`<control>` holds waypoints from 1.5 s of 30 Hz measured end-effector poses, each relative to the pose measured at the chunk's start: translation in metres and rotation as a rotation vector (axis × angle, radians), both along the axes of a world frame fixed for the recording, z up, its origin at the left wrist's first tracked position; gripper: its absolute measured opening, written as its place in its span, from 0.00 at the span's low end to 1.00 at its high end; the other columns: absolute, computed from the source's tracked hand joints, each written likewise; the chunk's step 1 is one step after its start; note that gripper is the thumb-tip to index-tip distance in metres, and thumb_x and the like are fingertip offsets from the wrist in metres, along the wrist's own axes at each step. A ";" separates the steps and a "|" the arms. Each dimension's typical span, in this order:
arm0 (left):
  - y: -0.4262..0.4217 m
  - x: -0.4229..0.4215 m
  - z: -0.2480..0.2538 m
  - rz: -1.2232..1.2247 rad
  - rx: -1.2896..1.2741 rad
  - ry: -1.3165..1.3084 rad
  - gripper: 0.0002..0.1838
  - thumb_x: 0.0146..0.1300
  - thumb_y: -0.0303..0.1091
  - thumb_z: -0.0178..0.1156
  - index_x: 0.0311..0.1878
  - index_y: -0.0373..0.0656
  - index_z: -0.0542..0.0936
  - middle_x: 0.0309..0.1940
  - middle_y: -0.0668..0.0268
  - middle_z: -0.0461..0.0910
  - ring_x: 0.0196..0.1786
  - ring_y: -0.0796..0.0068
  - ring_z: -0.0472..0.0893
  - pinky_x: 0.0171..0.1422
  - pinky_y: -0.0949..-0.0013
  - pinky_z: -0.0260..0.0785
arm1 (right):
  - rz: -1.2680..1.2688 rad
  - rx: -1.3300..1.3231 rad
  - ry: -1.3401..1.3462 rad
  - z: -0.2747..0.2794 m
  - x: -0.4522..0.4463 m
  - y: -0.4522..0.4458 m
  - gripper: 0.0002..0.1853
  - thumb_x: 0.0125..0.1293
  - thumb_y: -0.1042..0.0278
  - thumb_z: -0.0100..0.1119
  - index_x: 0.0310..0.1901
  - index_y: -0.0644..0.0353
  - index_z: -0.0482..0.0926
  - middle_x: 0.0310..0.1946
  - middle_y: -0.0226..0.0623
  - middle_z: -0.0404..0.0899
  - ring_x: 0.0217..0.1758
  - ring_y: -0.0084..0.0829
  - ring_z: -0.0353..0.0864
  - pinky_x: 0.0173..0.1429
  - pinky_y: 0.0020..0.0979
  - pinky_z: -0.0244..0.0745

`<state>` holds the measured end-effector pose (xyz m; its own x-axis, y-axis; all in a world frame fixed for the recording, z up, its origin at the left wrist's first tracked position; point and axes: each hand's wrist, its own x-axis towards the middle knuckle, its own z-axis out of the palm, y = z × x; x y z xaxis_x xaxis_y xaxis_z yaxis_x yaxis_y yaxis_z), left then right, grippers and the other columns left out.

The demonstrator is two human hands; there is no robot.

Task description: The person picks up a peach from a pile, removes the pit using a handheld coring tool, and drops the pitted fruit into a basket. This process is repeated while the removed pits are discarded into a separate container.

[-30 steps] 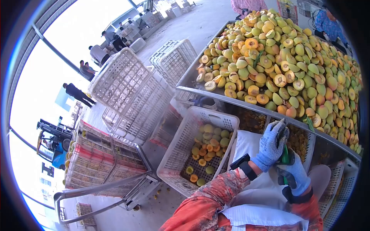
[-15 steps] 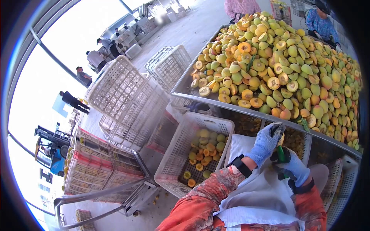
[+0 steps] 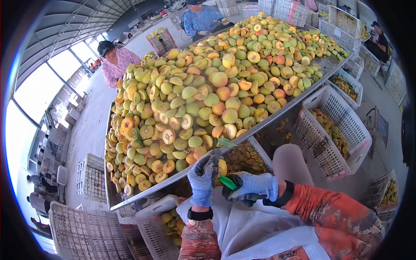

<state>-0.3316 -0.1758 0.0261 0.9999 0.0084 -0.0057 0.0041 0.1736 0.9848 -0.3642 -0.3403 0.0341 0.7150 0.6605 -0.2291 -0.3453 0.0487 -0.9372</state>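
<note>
My left hand point(image 3: 203, 180), in a blue knitted glove with dark fingertips, is closed around a yellow peach half point(image 3: 222, 167). My right hand point(image 3: 253, 187), gloved alike, grips a tool with a green handle point(image 3: 229, 183) that points at the fruit; its working end is hidden at the peach. Both hands meet above my lap, just before the metal rim point(image 3: 149, 190) of a large table. On that table rises a heap of halved peaches point(image 3: 211, 99), some showing stones or stone hollows. Beneath my hands, a crate point(image 3: 261, 151) holds small brownish pieces.
At right stands a white crate point(image 3: 338, 112) with peach pieces; another crate point(image 3: 154, 229) with fruit sits at lower left. Stacked crates point(image 3: 86, 232) flank it. One person in pink point(image 3: 119, 65) and another in blue point(image 3: 201, 21) work across the table.
My view has swung to the right, so the table now fills the middle and the right-hand crates show. Both hands still hold the peach half and the green-handled tool close together.
</note>
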 end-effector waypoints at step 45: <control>0.025 0.003 -0.010 0.119 -0.535 0.075 0.20 0.57 0.36 0.56 0.50 0.35 0.75 0.46 0.59 0.76 0.50 0.62 0.76 0.51 0.62 0.72 | -0.217 -0.433 -0.598 -0.039 0.004 0.038 0.21 0.52 0.68 0.59 0.50 0.59 0.69 0.32 0.48 0.76 0.27 0.40 0.79 0.30 0.37 0.73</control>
<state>-0.3288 -0.1504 0.0163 0.9890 0.0979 -0.1113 0.0205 0.6529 0.7572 -0.3599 -0.3022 -0.0047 0.9019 0.4309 0.0310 0.2018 -0.3568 -0.9121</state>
